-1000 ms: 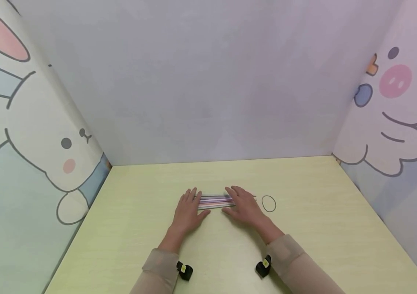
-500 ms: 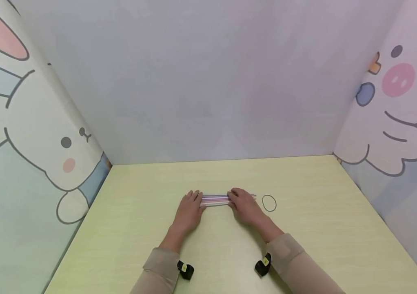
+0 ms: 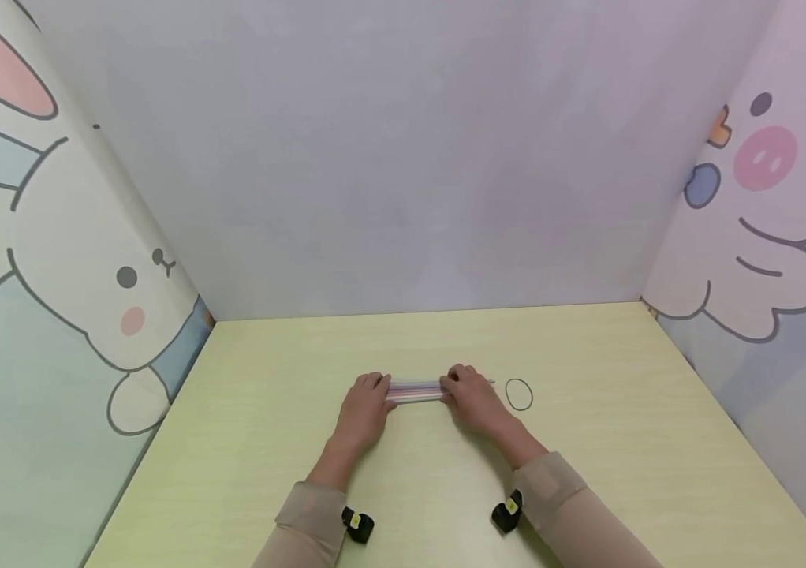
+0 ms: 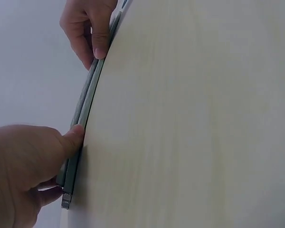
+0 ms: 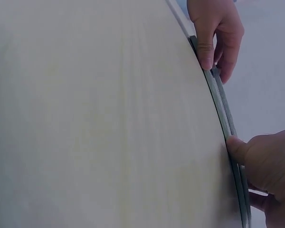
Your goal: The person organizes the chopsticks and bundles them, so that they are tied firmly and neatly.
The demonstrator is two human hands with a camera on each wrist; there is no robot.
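Observation:
A row of thin, straight, coloured sticks (image 3: 415,392) lies side by side across the table, pink, white, purple and grey-green among them. My left hand (image 3: 363,409) grips their left part and my right hand (image 3: 475,401) their right part, thumbs on the near edge and fingers bent over the far side. In the left wrist view my left thumb presses against a dark grey-green stick (image 4: 89,102), whose end sticks out past the hand. My right hand (image 5: 268,159) pinches the other part in the right wrist view. The fingers hide most of both ends.
A thin dark loop (image 3: 520,394), like a rubber band, lies right of the sticks. The pale wood-grain table (image 3: 587,473) meets a plain back wall (image 3: 403,158), with cartoon-printed side walls left and right. Black wrist cameras sit at both cuffs.
Both hands' fingers have gone from spread flat over the sticks to bent around them, thumbs drawn in to the near edge. The sticks now form a narrower, tighter row. The loop stays put.

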